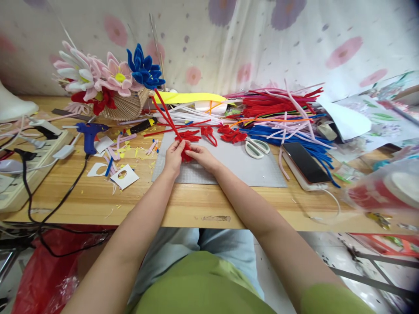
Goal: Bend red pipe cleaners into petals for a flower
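Over the grey cutting mat (229, 168), my left hand (175, 155) pinches red pipe cleaners (166, 112), whose long ends stick up toward the back left. My right hand (203, 157) has its fingertips closed on the lower, bunched part of the same red pipe cleaners, close beside the left. The fingers hide part of that bunch. Just behind my hands lie bent red pieces (208, 135), and further right a red looped bundle (231, 134). White-handled scissors (257, 148) rest on the mat near that bundle.
At the left are a blue glue gun (90, 136), a power strip (36, 170) with cables, and cut card pieces (125, 176). Fuzzy flowers (119, 76) stand behind. Red (271, 104) and blue pipe cleaners (304, 144), a phone (306, 162) and a cup (386, 189) are at right.
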`<action>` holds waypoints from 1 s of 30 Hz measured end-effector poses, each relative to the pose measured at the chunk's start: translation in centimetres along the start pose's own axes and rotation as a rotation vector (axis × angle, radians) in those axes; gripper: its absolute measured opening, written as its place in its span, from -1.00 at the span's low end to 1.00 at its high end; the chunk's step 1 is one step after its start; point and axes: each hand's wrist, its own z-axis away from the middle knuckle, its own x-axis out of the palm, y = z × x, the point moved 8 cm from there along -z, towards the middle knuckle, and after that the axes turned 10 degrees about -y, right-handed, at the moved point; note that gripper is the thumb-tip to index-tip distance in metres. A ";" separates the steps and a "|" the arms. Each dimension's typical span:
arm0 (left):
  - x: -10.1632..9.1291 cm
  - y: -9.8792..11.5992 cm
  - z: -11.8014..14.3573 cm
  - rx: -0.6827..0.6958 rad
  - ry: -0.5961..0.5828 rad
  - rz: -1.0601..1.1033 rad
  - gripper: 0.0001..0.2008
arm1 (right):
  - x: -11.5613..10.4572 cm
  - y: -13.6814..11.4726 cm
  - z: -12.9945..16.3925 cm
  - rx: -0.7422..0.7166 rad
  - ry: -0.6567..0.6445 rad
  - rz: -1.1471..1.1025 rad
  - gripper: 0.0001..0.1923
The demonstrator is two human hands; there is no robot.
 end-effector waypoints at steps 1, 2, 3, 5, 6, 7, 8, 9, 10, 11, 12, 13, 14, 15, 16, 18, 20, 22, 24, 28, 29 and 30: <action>0.1 0.0 -0.1 -0.003 -0.022 -0.004 -0.78 | 0.2 0.1 -0.1 -0.005 -0.007 -0.028 -0.71; 0.3 -0.1 -0.2 -0.020 -0.047 -0.007 -0.78 | 0.4 0.2 -0.2 -0.008 -0.018 -0.045 -0.71; 0.5 -0.2 -0.2 -0.045 -0.074 -0.001 -0.77 | 0.6 0.3 -0.3 -0.008 -0.027 -0.051 -0.71; 0.8 -0.3 -0.4 -0.087 -0.111 0.054 -0.75 | 0.7 0.3 -0.2 -0.003 -0.033 -0.049 -0.72; 0.7 -0.2 -0.5 -0.094 -0.116 0.100 -0.75 | 0.7 0.4 -0.2 0.006 -0.035 -0.057 -0.72; 0.6 0.0 -0.6 -0.089 -0.107 0.151 -0.76 | 0.7 0.4 -0.1 0.029 -0.046 -0.079 -0.72; 0.3 0.2 -0.7 -0.080 -0.090 0.203 -0.78 | 1.0 0.6 0.1 0.069 -0.072 -0.112 -0.73; 0.0 0.4 -0.8 -0.072 -0.069 0.247 -0.81 | 1.3 0.8 0.2 0.118 -0.109 -0.150 -0.75; -0.3 0.5 -0.9 -0.068 -0.050 0.281 -0.83 | 1.8 0.9 0.4 0.169 -0.153 -0.193 -0.78; -0.6 0.5 -1.0 -0.065 -0.034 0.308 -0.85 | 2.3 1.0 0.6 0.214 -0.198 -0.238 -0.79; -0.8 0.5 -1.1 -0.064 -0.020 0.330 -0.86 | 2.8 1.0 0.8 0.247 -0.233 -0.282 -0.80; -1.0 0.5 -1.2 -0.068 -0.010 0.349 -0.86 | 3.2 0.9 0.9 0.268 -0.254 -0.322 -0.78; -1.2 0.4 -1.3 -0.075 0.000 0.367 -0.85 | 3.5 0.8 0.9 0.278 -0.259 -0.355 -0.75; -1.4 0.3 -1.3 -0.084 0.013 0.386 -0.84 | 3.7 0.7 0.9 0.285 -0.249 -0.378 -0.71; -1.6 0.2 -1.4 -0.091 0.029 0.405 -0.83 | 3.7 0.7 0.9 0.288 -0.227 -0.387 -0.68; -2.0 0.3 -1.4 -0.095 0.065 0.442 -0.82 | 3.5 0.7 0.7 0.290 -0.178 -0.370 -0.65; -2.4 0.5 -1.4 -0.087 0.096 0.474 -0.82 | 3.3 0.9 0.7 0.297 -0.159 -0.338 -0.66; -2.6 0.8 -1.5 -0.085 0.122 0.507 -0.82 | 3.3 1.0 0.8 0.310 -0.178 -0.313 -0.67; -2.8 0.9 -1.4 -0.098 0.156 0.544 -0.83 | 3.3 1.0 1.0 0.312 -0.196 -0.285 -0.69; -3.2 1.0 -1.4 -0.116 0.245 0.646 -0.79 | 3.7 0.6 0.8 0.263 -0.183 -0.163 -0.69; -3.4 1.0 -1.4 -0.117 0.267 0.676 -0.76 | 3.9 0.5 0.6 0.240 -0.178 -0.121 -0.69; -3.5 1.0 -1.4 -0.118 0.290 0.704 -0.74 | 4.1 0.3 0.4 0.217 -0.174 -0.077 -0.68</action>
